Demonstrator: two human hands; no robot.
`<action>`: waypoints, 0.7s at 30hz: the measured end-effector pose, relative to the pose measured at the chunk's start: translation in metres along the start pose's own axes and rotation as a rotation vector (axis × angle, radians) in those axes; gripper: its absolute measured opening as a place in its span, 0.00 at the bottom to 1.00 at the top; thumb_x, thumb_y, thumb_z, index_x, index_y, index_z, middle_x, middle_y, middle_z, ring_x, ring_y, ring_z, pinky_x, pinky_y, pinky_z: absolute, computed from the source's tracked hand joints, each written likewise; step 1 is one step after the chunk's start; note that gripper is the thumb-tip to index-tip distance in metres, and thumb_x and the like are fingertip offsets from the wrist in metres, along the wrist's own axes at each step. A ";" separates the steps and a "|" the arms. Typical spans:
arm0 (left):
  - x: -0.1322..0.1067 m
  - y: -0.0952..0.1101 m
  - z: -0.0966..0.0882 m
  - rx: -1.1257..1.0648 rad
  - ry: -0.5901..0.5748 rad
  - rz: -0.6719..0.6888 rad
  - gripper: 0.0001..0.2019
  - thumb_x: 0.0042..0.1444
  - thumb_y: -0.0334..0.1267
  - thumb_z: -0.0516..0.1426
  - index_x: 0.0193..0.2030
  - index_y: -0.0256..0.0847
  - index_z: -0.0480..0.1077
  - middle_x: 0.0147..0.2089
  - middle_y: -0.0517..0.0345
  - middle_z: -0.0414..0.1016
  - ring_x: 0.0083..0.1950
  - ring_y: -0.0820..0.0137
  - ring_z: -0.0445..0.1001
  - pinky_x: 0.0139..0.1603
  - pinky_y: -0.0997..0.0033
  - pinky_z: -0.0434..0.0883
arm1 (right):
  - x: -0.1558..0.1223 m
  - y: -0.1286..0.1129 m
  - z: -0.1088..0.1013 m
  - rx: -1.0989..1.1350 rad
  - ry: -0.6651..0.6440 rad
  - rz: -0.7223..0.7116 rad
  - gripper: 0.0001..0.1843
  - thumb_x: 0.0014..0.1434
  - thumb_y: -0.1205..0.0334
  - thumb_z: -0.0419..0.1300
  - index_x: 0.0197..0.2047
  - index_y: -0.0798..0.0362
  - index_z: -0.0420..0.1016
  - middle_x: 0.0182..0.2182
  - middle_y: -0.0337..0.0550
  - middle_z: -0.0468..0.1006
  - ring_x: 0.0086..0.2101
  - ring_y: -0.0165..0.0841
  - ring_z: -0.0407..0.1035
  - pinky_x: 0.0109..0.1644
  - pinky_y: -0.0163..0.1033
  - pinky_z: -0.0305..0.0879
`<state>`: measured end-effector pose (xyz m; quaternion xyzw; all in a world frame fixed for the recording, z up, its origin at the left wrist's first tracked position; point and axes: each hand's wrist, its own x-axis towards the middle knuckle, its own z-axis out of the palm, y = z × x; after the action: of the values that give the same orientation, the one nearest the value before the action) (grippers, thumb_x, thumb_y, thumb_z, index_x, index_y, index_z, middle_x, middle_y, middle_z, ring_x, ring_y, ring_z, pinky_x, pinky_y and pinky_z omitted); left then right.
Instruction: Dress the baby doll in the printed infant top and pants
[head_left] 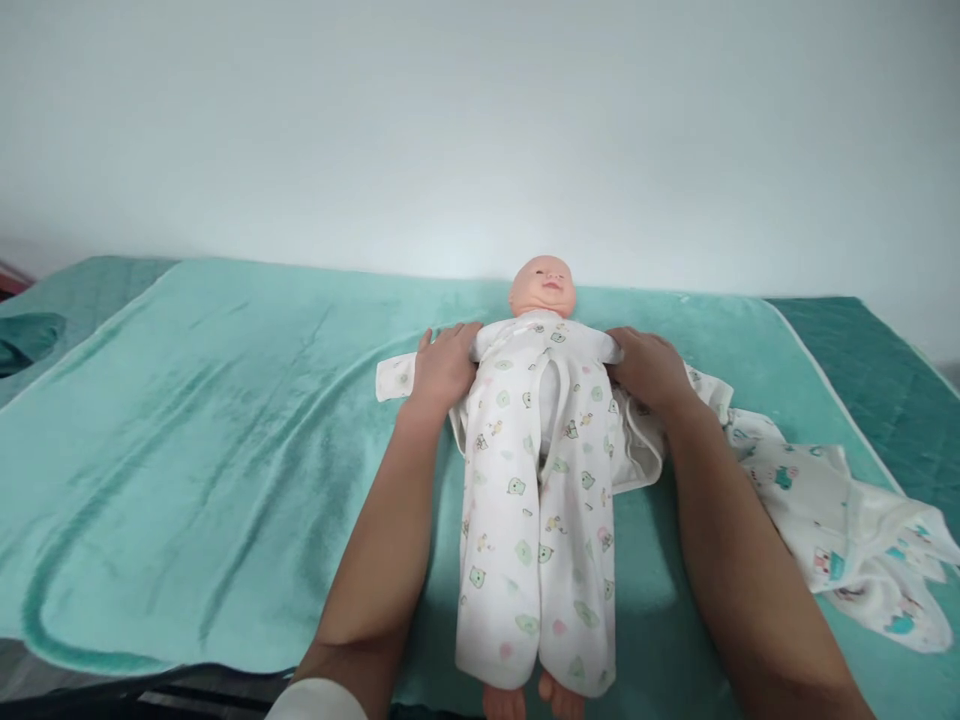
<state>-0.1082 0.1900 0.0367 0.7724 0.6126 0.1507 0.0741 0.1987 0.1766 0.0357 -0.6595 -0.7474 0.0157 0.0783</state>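
A baby doll (541,283) lies on its back, its head at the far side and its feet toward me. White split-crotch baby trousers (501,520) with a green animal print cover its legs and reach up to its chest. At the left upper edge of the trousers, my left hand (446,368) is closed on the cloth. My right hand (646,368) grips the opposite edge, its fingertips partly hidden. Beneath the doll spreads a printed baby top (641,445), with one sleeve (395,378) sticking out past my left hand.
A second white printed baby garment (840,510) lies crumpled to the right, by my right forearm. A plush green blanket (225,450) with some folds covers the bed. Darker quilted cloth (877,380) shows along the sides, and a plain wall (375,130) stands behind.
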 end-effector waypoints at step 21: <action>-0.025 -0.008 0.013 -0.030 0.206 -0.006 0.23 0.59 0.31 0.52 0.62 0.47 0.66 0.58 0.52 0.75 0.64 0.59 0.67 0.69 0.55 0.56 | -0.009 -0.144 -0.056 0.290 0.071 -0.434 0.18 0.66 0.65 0.52 0.58 0.53 0.69 0.58 0.50 0.72 0.59 0.42 0.64 0.63 0.47 0.63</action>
<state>-0.1166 0.1687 0.0182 0.7497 0.6169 0.2383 0.0228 0.0662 0.1443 0.1084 -0.4658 -0.8581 0.0824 0.1997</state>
